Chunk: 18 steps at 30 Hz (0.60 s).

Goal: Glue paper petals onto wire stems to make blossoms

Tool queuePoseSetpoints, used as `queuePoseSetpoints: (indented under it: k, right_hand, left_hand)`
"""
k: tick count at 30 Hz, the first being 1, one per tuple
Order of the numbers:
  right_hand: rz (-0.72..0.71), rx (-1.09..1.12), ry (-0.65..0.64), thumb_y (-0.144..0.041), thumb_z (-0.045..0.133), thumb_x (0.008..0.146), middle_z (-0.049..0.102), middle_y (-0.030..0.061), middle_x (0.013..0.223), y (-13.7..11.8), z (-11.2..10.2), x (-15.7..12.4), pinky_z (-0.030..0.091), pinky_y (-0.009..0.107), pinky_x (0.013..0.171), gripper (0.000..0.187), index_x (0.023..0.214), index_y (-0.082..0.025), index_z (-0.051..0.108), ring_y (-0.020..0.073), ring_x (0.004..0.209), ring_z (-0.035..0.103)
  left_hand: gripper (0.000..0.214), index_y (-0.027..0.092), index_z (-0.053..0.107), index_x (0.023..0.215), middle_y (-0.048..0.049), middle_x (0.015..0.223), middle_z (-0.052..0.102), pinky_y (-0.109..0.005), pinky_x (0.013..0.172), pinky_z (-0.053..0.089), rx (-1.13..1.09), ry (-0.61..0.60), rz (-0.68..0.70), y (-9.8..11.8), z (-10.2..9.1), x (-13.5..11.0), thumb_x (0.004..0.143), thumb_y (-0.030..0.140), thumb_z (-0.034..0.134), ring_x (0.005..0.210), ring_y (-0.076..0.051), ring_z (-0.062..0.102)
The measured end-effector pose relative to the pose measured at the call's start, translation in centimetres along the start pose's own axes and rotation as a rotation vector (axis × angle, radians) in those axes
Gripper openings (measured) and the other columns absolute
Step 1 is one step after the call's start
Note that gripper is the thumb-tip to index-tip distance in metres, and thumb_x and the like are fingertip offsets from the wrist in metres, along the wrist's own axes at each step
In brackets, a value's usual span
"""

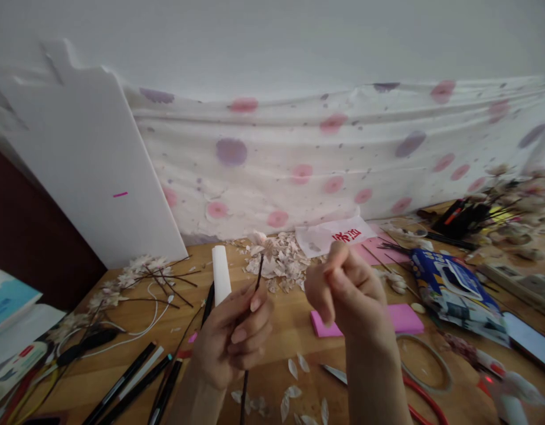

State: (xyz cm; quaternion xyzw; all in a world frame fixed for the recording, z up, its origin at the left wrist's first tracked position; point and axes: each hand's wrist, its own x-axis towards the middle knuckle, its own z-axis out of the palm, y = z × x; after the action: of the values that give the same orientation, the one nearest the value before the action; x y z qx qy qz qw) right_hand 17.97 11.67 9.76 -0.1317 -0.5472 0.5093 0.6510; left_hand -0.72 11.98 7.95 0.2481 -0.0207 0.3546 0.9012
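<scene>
My left hand (232, 342) is closed around a thin dark stick (257, 277) that points up and runs down below the fist. Beside it, my right hand (343, 295) is raised with thumb and fingers pinched together; whether anything small sits between them cannot be made out. Behind both hands lies a heap of pale petals (281, 260) on the wooden table (290, 330). A white cylinder (221, 274) lies just left of the stick's tip. Loose petals (294, 389) are scattered under the hands.
Finished flower stems (139, 277) lie at the left, pens (130, 381) at the front left. A pink pad (405, 319), a tape ring (425, 360), a blue-and-white packet (449, 283) and a phone (531, 339) sit at the right. A white foam board (86, 177) leans on the dotted cloth (320, 159).
</scene>
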Motion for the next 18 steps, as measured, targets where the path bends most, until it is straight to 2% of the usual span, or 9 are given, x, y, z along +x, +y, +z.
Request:
queuePoseSetpoints:
  k: [2,4,6,7,9,12,14,16,18]
  right_hand:
    - [0.192,-0.248,-0.088,-0.033,0.062,0.098,0.064,-0.0079,0.054,0.2,-0.2,-0.1,0.041,0.020,0.050,0.015,0.086,-0.026,0.057,0.0090,0.046,0.052]
    - [0.407,-0.638,-0.154,-0.031,0.063,0.093,0.066,-0.0065,0.055,0.6,-1.0,0.0,0.041,0.022,0.051,0.014,0.082,-0.024,0.058,0.0111,0.048,0.056]
    - [0.517,-0.989,-0.127,-0.024,0.063,0.088,0.066,-0.0044,0.053,1.0,-2.3,0.3,0.039,0.024,0.053,0.012,0.076,-0.023,0.061,0.0138,0.050,0.058]
    - [0.518,-1.108,-0.069,-0.022,0.061,0.086,0.066,-0.0032,0.052,1.1,-3.1,0.4,0.038,0.025,0.053,0.014,0.072,-0.023,0.061,0.0150,0.050,0.058]
    - [0.453,-1.223,0.097,-0.022,0.059,0.085,0.064,-0.0018,0.050,0.9,-4.8,0.5,0.033,0.027,0.054,0.017,0.068,-0.023,0.058,0.0164,0.049,0.056]
    - [0.292,-1.307,0.291,-0.034,0.057,0.089,0.054,-0.0042,0.049,-0.5,-6.5,0.2,0.031,0.028,0.052,0.028,0.064,-0.024,0.049,0.0153,0.048,0.049]
    - [0.181,-1.315,0.392,-0.042,0.053,0.095,0.049,-0.0045,0.050,-1.5,-7.1,-0.1,0.032,0.028,0.052,0.038,0.061,-0.024,0.046,0.0146,0.048,0.046]
    - [0.063,-1.301,0.456,-0.047,0.051,0.097,0.059,-0.0003,0.061,-1.7,-7.1,-0.3,0.041,0.029,0.057,0.044,0.060,-0.023,0.053,0.0166,0.060,0.057]
    - [-0.058,-1.229,0.471,-0.045,0.057,0.094,0.075,0.0061,0.093,-1.2,-6.8,-0.2,0.051,0.033,0.074,0.033,0.074,-0.022,0.069,0.0223,0.090,0.069]
  left_hand:
    - [0.019,0.012,0.070,0.084,0.0088,0.052,0.032,-0.014,0.030,0.009,0.007,-0.004,0.001,0.1,0.2,-0.1,0.099,0.020,0.060,0.038,-0.005,0.009]
    - [0.020,0.013,0.071,0.084,0.0091,0.051,0.031,-0.013,0.030,0.010,0.017,-0.012,0.010,0.2,0.4,-0.3,0.098,0.021,0.061,0.038,-0.005,0.009]
    - [0.020,0.014,0.072,0.082,0.0092,0.050,0.031,-0.013,0.030,0.011,0.049,-0.011,0.041,0.4,0.6,-0.5,0.098,0.024,0.063,0.038,-0.005,0.010]
    - [0.020,0.015,0.072,0.081,0.0090,0.050,0.032,-0.013,0.030,0.012,0.084,0.012,0.071,0.5,0.6,-0.6,0.096,0.025,0.065,0.038,-0.005,0.011]
    - [0.017,0.016,0.074,0.078,0.0079,0.052,0.040,-0.012,0.031,0.016,0.204,0.114,0.142,0.7,0.7,-0.6,0.091,0.027,0.072,0.038,-0.003,0.013]
    - [0.018,0.017,0.075,0.075,0.0058,0.057,0.053,-0.011,0.034,0.024,0.410,0.324,0.256,0.9,0.8,-0.5,0.082,0.032,0.082,0.038,0.000,0.019]
    - [0.023,0.017,0.075,0.074,0.0051,0.058,0.055,-0.011,0.036,0.027,0.486,0.422,0.305,0.8,0.7,-0.4,0.077,0.037,0.086,0.039,0.000,0.026]
    - [0.026,0.017,0.075,0.074,0.0049,0.058,0.054,-0.011,0.037,0.028,0.526,0.476,0.330,0.7,0.7,-0.3,0.075,0.041,0.087,0.040,-0.001,0.031]
    - [0.028,0.017,0.076,0.075,0.0048,0.059,0.054,-0.012,0.038,0.027,0.560,0.494,0.341,0.5,0.6,-0.3,0.075,0.043,0.087,0.041,-0.001,0.033]
